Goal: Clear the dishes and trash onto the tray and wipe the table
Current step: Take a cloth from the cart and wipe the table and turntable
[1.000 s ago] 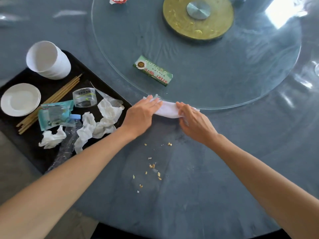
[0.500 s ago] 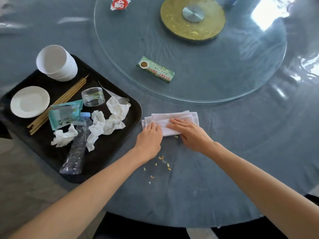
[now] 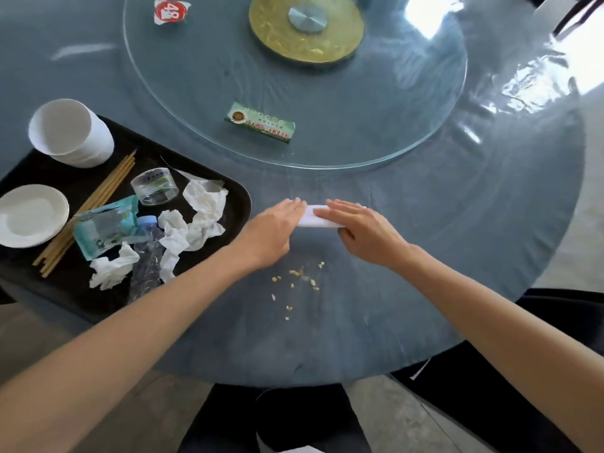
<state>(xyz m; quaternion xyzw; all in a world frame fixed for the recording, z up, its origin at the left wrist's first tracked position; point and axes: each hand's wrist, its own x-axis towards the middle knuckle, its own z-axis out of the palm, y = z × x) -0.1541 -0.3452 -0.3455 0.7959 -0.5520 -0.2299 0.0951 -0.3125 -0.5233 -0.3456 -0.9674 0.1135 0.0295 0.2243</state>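
A folded white cloth [image 3: 316, 218] lies on the blue round table [image 3: 457, 256], just right of the black tray [image 3: 240, 197]. My left hand [image 3: 273, 228] presses flat on the cloth's left end with straight fingers. My right hand [image 3: 362, 230] lies over its right end, fingers stretched along it, thumb underneath at the near edge. Yellow crumbs [image 3: 295, 279] are scattered on the table just in front of both hands. The tray holds white cups [image 3: 70, 134], a white saucer [image 3: 31, 215], chopsticks [image 3: 88, 207], crumpled tissues [image 3: 204, 207], a crushed bottle [image 3: 147, 256], a teal wrapper [image 3: 104, 227] and a small clear cup [image 3: 155, 186].
A glass turntable [image 3: 408, 109] with a gold hub [image 3: 305, 26] fills the table's middle. On it lie a green box [image 3: 260, 122] and a red-and-white wrapper [image 3: 171, 11]. A dark chair [image 3: 490, 403] stands below the table's near edge.
The cloth has been folded narrower and both hands now lie along it. It sits a little farther from me than the crumbs, which stay where they were.
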